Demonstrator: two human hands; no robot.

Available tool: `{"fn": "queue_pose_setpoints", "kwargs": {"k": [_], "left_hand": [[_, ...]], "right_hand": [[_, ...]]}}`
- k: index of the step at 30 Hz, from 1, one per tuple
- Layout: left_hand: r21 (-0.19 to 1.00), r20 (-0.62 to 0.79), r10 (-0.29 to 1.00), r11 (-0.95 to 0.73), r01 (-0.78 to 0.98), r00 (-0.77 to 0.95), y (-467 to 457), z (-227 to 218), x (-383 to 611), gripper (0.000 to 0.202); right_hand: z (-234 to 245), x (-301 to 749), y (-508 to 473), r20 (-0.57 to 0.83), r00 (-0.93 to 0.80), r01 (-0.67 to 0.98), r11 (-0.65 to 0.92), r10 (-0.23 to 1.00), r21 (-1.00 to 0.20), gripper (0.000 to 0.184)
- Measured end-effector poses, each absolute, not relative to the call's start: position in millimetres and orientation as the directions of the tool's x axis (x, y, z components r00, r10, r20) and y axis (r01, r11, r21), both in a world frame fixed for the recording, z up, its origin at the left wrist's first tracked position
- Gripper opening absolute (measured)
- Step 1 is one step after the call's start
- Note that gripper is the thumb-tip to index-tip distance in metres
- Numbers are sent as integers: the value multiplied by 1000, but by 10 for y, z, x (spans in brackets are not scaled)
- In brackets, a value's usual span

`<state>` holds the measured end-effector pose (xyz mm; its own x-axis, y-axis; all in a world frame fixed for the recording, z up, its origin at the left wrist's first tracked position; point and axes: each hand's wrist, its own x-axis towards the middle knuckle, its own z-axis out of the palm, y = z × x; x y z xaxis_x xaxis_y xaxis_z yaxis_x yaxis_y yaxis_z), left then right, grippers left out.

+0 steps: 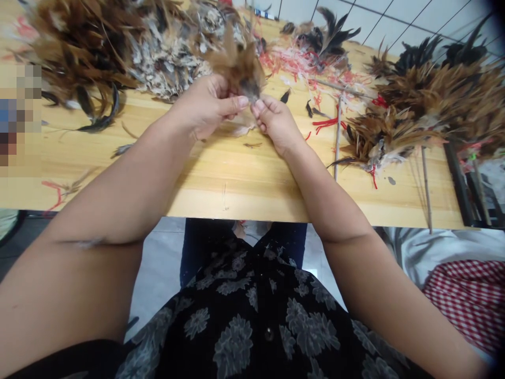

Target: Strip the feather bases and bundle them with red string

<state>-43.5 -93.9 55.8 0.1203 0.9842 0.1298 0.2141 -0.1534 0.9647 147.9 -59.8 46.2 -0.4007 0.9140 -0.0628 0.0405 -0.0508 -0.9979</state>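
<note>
Between my two hands, above the wooden table, is a small bunch of brown feathers with a greyish base. My left hand is closed, its thumb and fingers pinching the bunch near its lower end. From the other side my right hand pinches the same grey base, thumb against fingers. The fingertips of both hands almost meet there. Just behind my left hand lies a large heap of loose brown and grey-white feathers.
Feather dusters with thin sticks lie at the right, beside a black rack. Red and pink string scraps and dark feathers are scattered at the back. A thin stick lies right of my hands. Red checked cloth sits below the table.
</note>
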Motion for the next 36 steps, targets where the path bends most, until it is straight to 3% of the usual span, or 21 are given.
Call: {"fn": "queue_pose_setpoints", "kwargs": {"k": [5, 9, 14, 19, 25, 32, 36], "left_hand": [[790, 71, 986, -149, 594, 153, -908, 479, -433, 28], [626, 115, 968, -246, 740, 225, -855, 412, -421, 23], [582, 153, 958, -286, 762, 243, -829, 376, -433, 20], [677, 227, 963, -265, 687, 148, -901, 458, -422, 16], [761, 339, 937, -327, 560, 86, -872, 488, -447, 22], [558, 398, 903, -380, 738, 164, -922, 586, -470, 14], [545, 385, 909, -365, 754, 162, -945, 628, -444, 12]], "right_hand": [[659, 1514, -580, -157, -218, -7, -162, 963, -987, 49], [605, 1520, -514, -130, -201, 59, -121, 971, -991, 51], [305, 1578, -365, 25, -268, 143, 65, 963, -988, 47], [113, 1611, -270, 178, -268, 275, 252, 947, -928, 46], [136, 1627, -300, 217, -373, 376, 360, 902, -854, 44], [112, 1664, -222, 242, -384, 417, 401, 891, -816, 43], [96, 1679, -200, 232, -382, 425, 393, 894, -816, 44]]}}
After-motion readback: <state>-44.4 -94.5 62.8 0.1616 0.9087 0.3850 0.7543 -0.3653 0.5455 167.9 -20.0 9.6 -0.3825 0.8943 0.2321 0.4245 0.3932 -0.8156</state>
